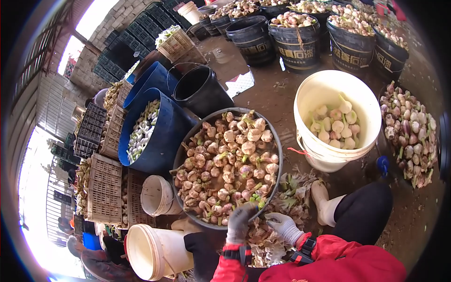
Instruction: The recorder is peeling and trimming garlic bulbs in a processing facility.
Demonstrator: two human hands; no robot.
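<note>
My left hand [240, 222], in a dirty grey knit glove, is at the near rim of a wide dark tub [280, 169] with its fingers curled. Inside the tub many soil-stained garlic bulbs [228, 176] lie in brownish water, some with green stem stubs. Right of it, my right hand [283, 226], in a paler glove, is held just outside the rim, fingers bent toward the left hand. Whether either hand grips something is too small to tell. Beneath both hands, peeled garlic skins [269, 243] cover the floor between my legs.
A white bucket [306, 148] of cleaned garlic stands beyond my right foot. At far right lies a heap of unpeeled garlic [410, 134]. Blue barrels [165, 141] and plastic crates [104, 190] line the left. Another white bucket [141, 252] tilts near my left leg. Black buckets [294, 49] of garlic stand behind.
</note>
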